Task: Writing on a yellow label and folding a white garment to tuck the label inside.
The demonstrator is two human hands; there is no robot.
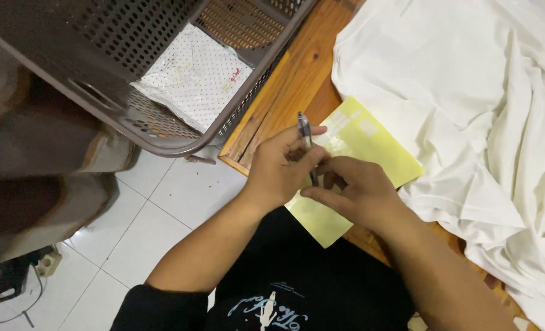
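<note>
Two bare hands meet near the middle of the view, over the near-left edge of a wooden table [297,79]. The left hand [278,168] is curled around a dark pen [306,144], thumb and fingers pinching its barrel so that the pen stands almost upright, its top end poking out above the knuckles and its lower end showing just below them. The right hand [361,193] lies touching the left one, fingers bent inward with the fingertips at the lower part of the pen; whether it truly grips the pen or only rests there cannot be told.

Under both hands lies a pale yellow sheet [376,147] with faint lighter patches, flat on the table and hanging a little over the near edge. To the right of the sheet, and partly overlapping its right side, a rumpled white cloth [468,98] spreads across the far and right parts of the table.

At the far left, a brown perforated plastic basket [100,49] sits beside the table edge; inside it lies a folded white dotted fabric [192,76]. White floor tiles [162,202] show below the basket. The person wears a black shirt [309,282].
</note>
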